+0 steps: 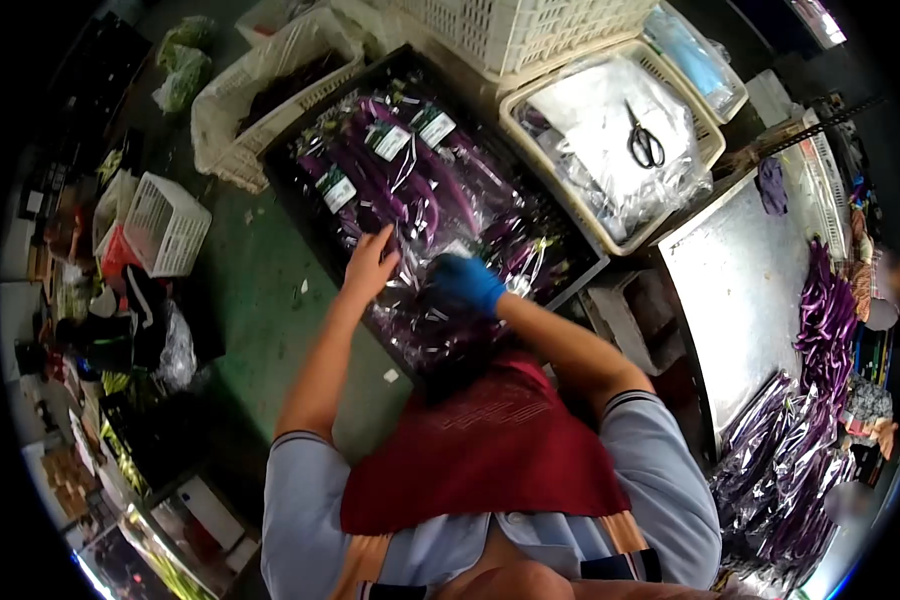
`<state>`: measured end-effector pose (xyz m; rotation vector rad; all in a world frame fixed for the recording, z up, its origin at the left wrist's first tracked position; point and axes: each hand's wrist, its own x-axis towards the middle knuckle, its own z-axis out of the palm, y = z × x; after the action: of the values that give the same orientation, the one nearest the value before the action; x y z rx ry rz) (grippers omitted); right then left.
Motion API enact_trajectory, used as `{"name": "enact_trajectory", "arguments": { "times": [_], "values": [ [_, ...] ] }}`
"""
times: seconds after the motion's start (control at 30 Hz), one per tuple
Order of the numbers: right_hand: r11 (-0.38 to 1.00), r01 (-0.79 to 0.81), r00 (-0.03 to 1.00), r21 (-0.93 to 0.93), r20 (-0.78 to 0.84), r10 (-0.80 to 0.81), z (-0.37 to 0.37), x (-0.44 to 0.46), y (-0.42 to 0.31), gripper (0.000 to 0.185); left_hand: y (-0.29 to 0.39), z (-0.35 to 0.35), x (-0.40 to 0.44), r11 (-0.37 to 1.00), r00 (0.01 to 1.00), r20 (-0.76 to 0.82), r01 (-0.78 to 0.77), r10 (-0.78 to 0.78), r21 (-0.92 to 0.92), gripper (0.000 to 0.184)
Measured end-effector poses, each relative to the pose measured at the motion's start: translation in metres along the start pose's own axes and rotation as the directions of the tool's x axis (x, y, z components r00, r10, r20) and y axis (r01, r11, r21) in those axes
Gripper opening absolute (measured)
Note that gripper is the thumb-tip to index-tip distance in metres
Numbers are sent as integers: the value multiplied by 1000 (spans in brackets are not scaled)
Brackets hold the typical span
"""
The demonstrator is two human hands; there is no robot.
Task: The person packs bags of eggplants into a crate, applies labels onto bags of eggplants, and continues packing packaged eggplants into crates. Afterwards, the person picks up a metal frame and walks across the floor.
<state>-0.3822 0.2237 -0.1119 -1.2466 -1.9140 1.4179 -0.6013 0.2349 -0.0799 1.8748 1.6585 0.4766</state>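
Note:
Long purple eggplants in clear plastic bags [435,195] fill a black crate [315,240] in front of me; several bags carry white-and-green labels. My left hand [372,265], bare, rests at the crate's left side against the bagged eggplants, its thumb and fingers apart. My right hand [467,284] wears a blue glove and reaches over the bags near the crate's middle. Its fingers point down and are smeared by motion, so their grip is hidden.
Right of the crate, a cream basket [610,240] holds plastic bags and black scissors [644,140]. A metal table [720,290] carries loose eggplants [825,320] and bagged ones [780,470], with people along its far side. White baskets [215,125] stand behind and left.

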Motion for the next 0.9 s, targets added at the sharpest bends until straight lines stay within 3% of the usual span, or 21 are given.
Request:
{"name": "enact_trajectory", "arguments": {
  "times": [0.03,0.07,0.1,0.13,0.2,0.23,0.3,0.4,0.53,0.67,0.77,0.8,0.83,0.87,0.9],
  "values": [
    [1000,-5,1000,-9,22,5,-15,-3,3,26,-6,-1,-1,995,996,-91,-5,-4,-98,44],
    [973,52,998,-225,-18,-57,-20,-6,26,21,2,-7,-7,992,976,-201,59,-81,-109,33],
    [875,108,993,-472,94,-73,-47,-14,1,18,8,-19,-14,996,991,-108,83,-78,44,31],
    [777,267,956,-570,54,-289,-58,-21,5,16,14,-29,-20,977,996,-15,90,-89,195,29],
    [533,302,905,-790,61,-421,-69,-26,16,26,28,-33,-36,875,977,172,27,-125,484,28],
    [542,302,931,-784,120,-345,-74,-27,20,29,34,-32,-43,795,951,260,-28,-164,606,29],
    [559,297,955,-774,233,-184,-85,-24,25,39,41,-30,-56,734,913,390,-184,-118,654,32],
    [656,343,881,-672,473,25,-113,-26,3,40,26,-19,-56,727,865,498,-303,-63,617,31],
    [605,455,872,-654,463,-156,-114,-23,38,40,15,-10,-44,800,848,530,-304,-20,517,33],
    [630,396,914,-668,353,-200,-116,-26,47,37,0,1,-37,820,858,512,-321,40,473,33],
    [639,296,954,-710,253,-161,-118,-36,24,35,25,-5,-40,696,881,471,-316,-37,645,30],
    [597,235,971,-767,206,-117,-119,-43,19,42,42,-3,-46,645,918,393,-273,-46,714,28],
    [564,119,993,-817,83,-89,-115,-53,16,49,47,4,-53,714,951,267,-297,159,634,28],
    [528,3,997,-849,-39,-70,-112,-58,14,57,78,4,-53,833,926,377,-223,18,507,35],
    [589,-34,999,-807,-14,39,-113,-56,16,61,89,14,-66,902,941,259,-297,219,314,56]
  ]
}}
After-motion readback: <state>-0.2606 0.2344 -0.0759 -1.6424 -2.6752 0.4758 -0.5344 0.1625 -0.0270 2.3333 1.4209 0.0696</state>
